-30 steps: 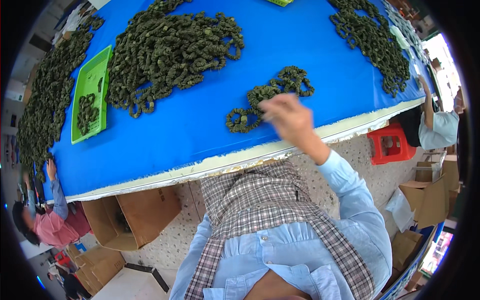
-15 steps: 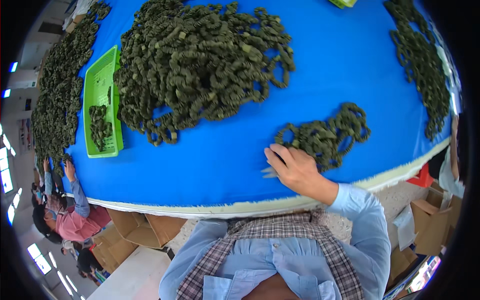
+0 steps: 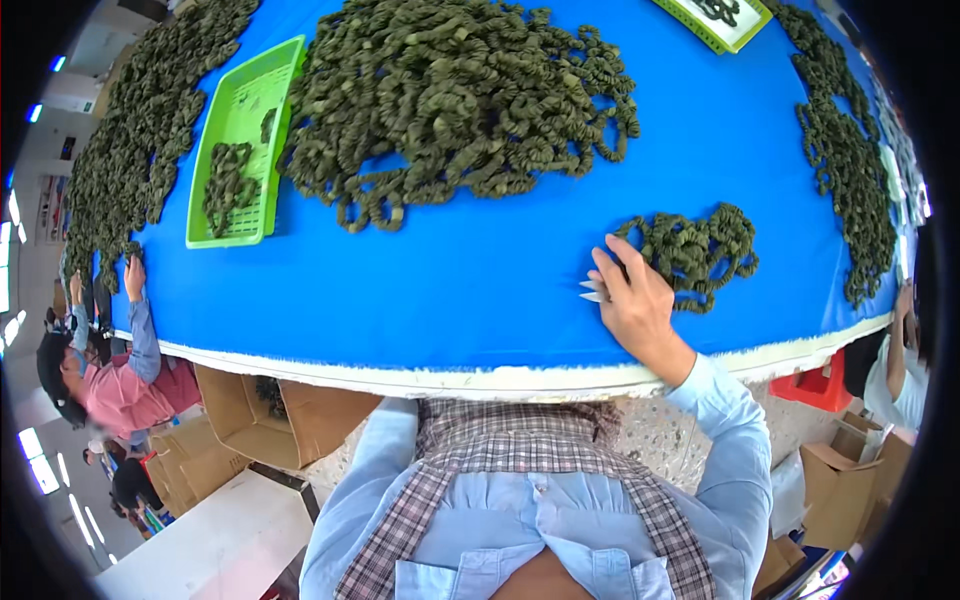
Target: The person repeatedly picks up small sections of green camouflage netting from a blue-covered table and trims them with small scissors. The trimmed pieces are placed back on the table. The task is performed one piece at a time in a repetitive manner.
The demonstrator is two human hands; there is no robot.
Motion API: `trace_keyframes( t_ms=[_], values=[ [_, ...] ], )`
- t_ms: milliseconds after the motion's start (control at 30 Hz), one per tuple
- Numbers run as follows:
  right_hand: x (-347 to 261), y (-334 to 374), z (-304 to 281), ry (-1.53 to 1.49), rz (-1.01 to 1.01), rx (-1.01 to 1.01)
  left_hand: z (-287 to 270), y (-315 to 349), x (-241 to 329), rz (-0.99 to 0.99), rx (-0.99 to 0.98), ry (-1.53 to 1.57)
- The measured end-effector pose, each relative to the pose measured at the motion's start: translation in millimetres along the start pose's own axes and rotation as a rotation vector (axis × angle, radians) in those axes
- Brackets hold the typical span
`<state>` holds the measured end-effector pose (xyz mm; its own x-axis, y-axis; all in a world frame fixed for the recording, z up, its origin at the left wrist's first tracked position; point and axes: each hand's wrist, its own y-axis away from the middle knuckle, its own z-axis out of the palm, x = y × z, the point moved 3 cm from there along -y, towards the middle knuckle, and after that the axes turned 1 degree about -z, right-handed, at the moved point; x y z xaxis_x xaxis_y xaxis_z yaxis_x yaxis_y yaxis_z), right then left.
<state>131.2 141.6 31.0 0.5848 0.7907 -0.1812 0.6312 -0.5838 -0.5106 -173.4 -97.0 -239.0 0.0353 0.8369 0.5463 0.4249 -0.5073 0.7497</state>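
Note:
My right hand (image 3: 640,300) rests at the left edge of a small bunch of dark olive-green ruffled fabric rings (image 3: 695,255), like scrunchies. Its index finger and thumb side touch or nearly touch the bunch. Two pointed metal blades of a small pair of thread snips (image 3: 593,291) stick out leftward from under the curled fingers; the rest of the snips is hidden in the palm. Of my left arm only the sleeve (image 3: 385,435) shows, ending at the table's edge, and the hand is out of sight. A large heap of the same rings (image 3: 450,100) lies farther off, left of centre.
Left of the heap, a green plastic basket (image 3: 197,215) holds a few rings. Another green tray (image 3: 722,42) is at the far right. More rings lie along the left (image 3: 140,130) and right (image 3: 850,190) sides. A co-worker (image 3: 130,390) works at left; cardboard boxes (image 3: 300,425) stand below the table.
The whole view has shifted, bringing more of the far tray in. My right hand stays by the small bunch, which looks more compact, with the snips' blades showing more apart.

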Motion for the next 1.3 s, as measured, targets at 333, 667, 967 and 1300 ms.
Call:
trace_keyframes(
  t_ms=[333, 667, 967, 1300],
  values=[
    [90.6, -164.1, 60.9, -0.208, 0.259, 0.228, -83.8, 201.2, 94.7, 0.357, -0.865, -0.187],
    [5.4, -132.0, 91.6, -0.341, 0.529, -0.074, -60.9, 139.6, 227.9, 1.264, 0.249, -0.205],
    [-46.4, -70.3, 34.5, -0.983, 0.43, -0.118, -51.8, 150.8, 230.1, 1.042, 0.475, -0.344],
    [-39.5, -11.7, 19.4, -0.793, 0.618, -0.155, -25.3, 179.4, 242.4, 1.266, 0.611, -0.273]
  ],
)
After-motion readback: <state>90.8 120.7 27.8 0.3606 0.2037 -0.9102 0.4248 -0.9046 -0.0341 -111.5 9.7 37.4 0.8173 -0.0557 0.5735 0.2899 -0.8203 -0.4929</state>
